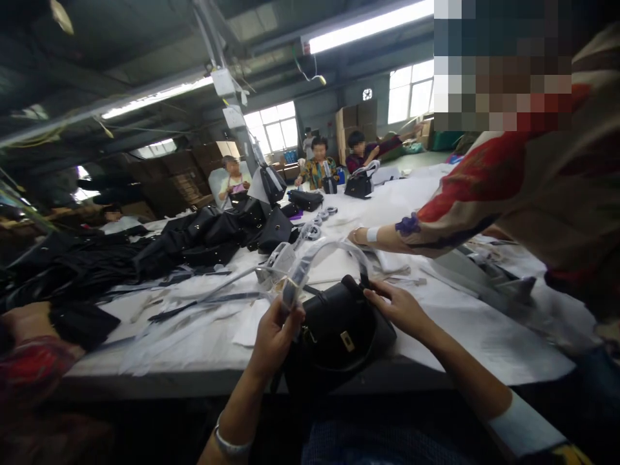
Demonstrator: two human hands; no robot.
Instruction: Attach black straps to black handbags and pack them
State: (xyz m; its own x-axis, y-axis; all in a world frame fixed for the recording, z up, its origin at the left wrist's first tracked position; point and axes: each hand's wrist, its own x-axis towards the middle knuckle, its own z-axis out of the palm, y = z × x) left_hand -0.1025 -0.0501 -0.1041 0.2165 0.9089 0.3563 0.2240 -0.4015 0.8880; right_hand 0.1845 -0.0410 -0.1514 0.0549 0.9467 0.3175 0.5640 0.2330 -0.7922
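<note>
A black handbag with a gold clasp sits at the near edge of the table, tilted toward me. Its arched handle is wrapped in clear plastic. My left hand is closed around the handle's left end, and a silver bracelet circles that wrist. At the handle's right end, my right hand pinches the handle near the bag's top edge. Thin straps, some in plastic, lie left of the bag.
Black bags are heaped along the left of the white-covered table. A co-worker's arm reaches in from the right; another person's hand is at the left edge. Several people sit at the far side near a post.
</note>
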